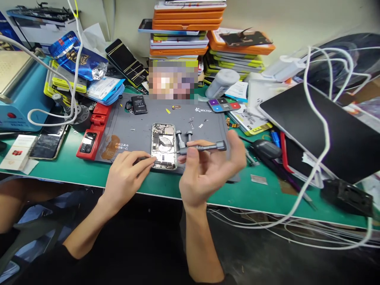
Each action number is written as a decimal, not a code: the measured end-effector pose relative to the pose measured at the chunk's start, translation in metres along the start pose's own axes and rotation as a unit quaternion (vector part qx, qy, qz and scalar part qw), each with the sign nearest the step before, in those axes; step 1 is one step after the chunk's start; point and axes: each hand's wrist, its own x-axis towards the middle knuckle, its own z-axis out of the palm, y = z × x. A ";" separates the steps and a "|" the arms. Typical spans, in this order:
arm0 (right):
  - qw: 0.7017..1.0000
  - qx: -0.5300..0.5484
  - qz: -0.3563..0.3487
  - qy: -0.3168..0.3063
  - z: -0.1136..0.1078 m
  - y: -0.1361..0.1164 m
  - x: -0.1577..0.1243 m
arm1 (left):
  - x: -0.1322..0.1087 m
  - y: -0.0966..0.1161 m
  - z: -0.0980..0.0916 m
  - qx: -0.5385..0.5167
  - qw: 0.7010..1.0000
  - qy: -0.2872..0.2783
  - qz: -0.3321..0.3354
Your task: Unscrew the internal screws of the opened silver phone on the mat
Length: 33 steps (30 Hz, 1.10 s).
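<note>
An opened phone (164, 144) with its inner parts showing lies on the grey work mat (142, 136). My left hand (128, 172) is at the phone's lower left edge, thumb and fingers drawn together; whether anything tiny is between them is hidden. In my right hand (204, 170) is a dark screwdriver (204, 147), held nearly level between thumb and fingers, its thin tip pointing left over the phone's right side. Two more grey screwdrivers (179, 138) lie on the mat just right of the phone, partly behind my right fingers.
Behind the phone lie a black battery (139, 105) and small loose parts. A red device (89, 143) sits at the mat's left edge. White cables, a black panel (323, 126) and a purple-handled tool crowd the right. Stacked orange cases (187, 16) stand at the back.
</note>
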 end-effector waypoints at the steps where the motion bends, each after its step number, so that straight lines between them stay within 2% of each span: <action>1: 1.000 -0.017 -0.012 -0.005 -0.001 0.004 -0.003 | -0.001 0.000 0.001 0.012 1.000 -0.003 0.010; 5: 0.997 -0.052 -0.029 -0.040 -0.003 0.017 -0.013 | -0.002 0.001 0.003 0.064 0.997 -0.003 0.043; 10: 0.969 -0.113 -0.194 -0.098 -0.003 0.026 -0.012 | -0.002 0.002 0.005 0.087 0.994 0.011 0.059; 12: 0.960 -0.125 -0.224 -0.108 -0.003 0.027 -0.010 | -0.002 0.002 0.005 0.086 0.994 0.011 0.063; 17: 0.960 -0.128 -0.211 -0.133 -0.003 0.028 -0.009 | -0.001 0.002 0.004 0.084 0.995 0.008 0.058; 29: 0.956 -0.151 -0.211 -0.140 -0.003 0.029 -0.011 | -0.001 0.002 0.005 0.070 0.996 0.008 0.051; 33: 0.949 -0.154 -0.233 -0.145 -0.003 0.028 -0.009 | -0.002 0.002 0.005 0.066 0.996 0.008 0.051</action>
